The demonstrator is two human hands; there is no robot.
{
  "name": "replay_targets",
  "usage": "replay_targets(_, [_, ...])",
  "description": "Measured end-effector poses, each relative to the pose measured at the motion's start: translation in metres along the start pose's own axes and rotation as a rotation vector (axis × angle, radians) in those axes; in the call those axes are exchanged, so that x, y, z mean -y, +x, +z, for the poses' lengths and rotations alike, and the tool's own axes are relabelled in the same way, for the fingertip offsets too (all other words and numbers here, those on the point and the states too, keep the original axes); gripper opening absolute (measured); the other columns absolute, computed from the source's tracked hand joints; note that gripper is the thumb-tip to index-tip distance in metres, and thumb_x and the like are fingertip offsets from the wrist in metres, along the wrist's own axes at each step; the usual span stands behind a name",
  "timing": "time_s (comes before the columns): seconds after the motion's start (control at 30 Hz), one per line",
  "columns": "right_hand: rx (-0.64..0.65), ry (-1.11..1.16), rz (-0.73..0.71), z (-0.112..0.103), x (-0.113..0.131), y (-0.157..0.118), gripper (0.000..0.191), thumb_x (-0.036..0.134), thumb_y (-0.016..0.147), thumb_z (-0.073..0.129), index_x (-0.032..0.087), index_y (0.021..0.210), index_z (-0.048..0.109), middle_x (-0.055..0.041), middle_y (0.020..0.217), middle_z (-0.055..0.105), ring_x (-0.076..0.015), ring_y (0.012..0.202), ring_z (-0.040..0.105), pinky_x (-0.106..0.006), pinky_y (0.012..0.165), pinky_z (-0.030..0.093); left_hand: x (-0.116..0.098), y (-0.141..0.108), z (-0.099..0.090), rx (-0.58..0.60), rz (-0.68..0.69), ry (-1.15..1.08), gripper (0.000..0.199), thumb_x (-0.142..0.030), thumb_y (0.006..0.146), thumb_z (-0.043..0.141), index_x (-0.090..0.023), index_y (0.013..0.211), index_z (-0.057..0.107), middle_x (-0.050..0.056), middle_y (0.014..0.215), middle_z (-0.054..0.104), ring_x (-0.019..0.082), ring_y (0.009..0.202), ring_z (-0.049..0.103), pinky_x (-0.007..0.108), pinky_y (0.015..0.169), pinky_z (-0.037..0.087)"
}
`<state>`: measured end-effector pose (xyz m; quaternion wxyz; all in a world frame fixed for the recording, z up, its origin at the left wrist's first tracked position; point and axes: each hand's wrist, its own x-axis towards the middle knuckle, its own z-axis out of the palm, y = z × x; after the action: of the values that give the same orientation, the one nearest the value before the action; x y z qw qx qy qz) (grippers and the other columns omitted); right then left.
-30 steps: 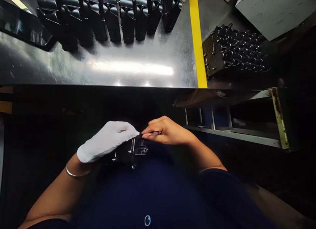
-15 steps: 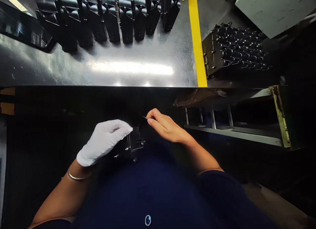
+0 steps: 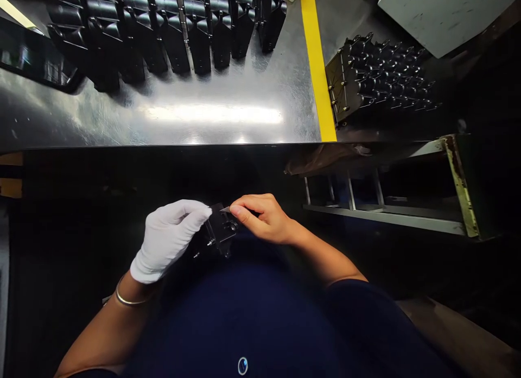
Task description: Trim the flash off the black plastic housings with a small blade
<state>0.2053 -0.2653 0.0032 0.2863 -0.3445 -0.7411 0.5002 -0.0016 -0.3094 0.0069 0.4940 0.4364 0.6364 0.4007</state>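
My left hand (image 3: pixel 169 239), in a white glove, pinches the upper edge of a black moulded part (image 3: pixel 222 226) with thin pins and small rings sticking out of it. The part hangs in front of my dark blue shirt, its lower end hard to make out against the dark. My right hand (image 3: pixel 266 218) is bare and closed in a pinch on a small thin pointed blade (image 3: pixel 225 209). The blade's tip is at the top of the black part; whether it touches cannot be told.
A metal table (image 3: pixel 211 120) lies ahead, with a row of black moulded parts (image 3: pixel 201 46) on it. Right of the yellow tape (image 3: pixel 315 63) sits another stack of black parts (image 3: pixel 386 76), near a grey box (image 3: pixel 439 14). A metal frame (image 3: pixel 391 218) stands below right.
My right hand has moved left and slightly down, bringing the blade to the black part. My left hand has shifted slightly left, and the part is tilted more. The whole view has turned a little.
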Motion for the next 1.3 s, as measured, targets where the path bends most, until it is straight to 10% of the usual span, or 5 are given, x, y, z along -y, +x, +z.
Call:
replay_targets(0.43, [0.005, -0.069, -0.099, -0.003, 0.0, -0.001, 0.027, 0.025, 0.099, 0.05, 0.013, 0.086, 0.07, -0.0061, 0.078, 0.073, -0.0114, 0.068, 0.066, -0.021, 0.066, 0.053, -0.007, -0.001, 0.002, -0.008, -0.058, 0.016, 0.018, -0.038, 0.072, 0.074, -0.02, 0.065, 0.074, 0.002, 0.066, 0.073, 0.017, 0.06, 0.066, 0.025, 0.056, 0.054])
replay_targets(0.77, [0.236, 0.095, -0.125, -0.017, 0.0, 0.0, 0.034, 0.031, 0.101, 0.049, 0.01, 0.084, 0.07, -0.0074, 0.074, 0.071, -0.0104, 0.064, 0.065, -0.02, 0.062, 0.052, -0.007, -0.003, 0.001, -0.015, -0.104, -0.024, 0.019, -0.037, 0.066, 0.077, -0.019, 0.063, 0.073, 0.003, 0.064, 0.071, 0.017, 0.058, 0.064, 0.025, 0.055, 0.053])
replay_targets(1.3, [0.036, -0.14, -0.266, -0.007, -0.003, 0.0, 0.032, 0.029, 0.101, 0.046, 0.014, 0.084, 0.068, -0.0044, 0.069, 0.067, -0.0104, 0.061, 0.06, -0.022, 0.061, 0.049, -0.005, -0.001, -0.001, -0.056, -0.097, -0.016, 0.015, -0.035, 0.07, 0.078, -0.021, 0.065, 0.076, 0.0, 0.066, 0.072, 0.015, 0.062, 0.062, 0.024, 0.059, 0.052])
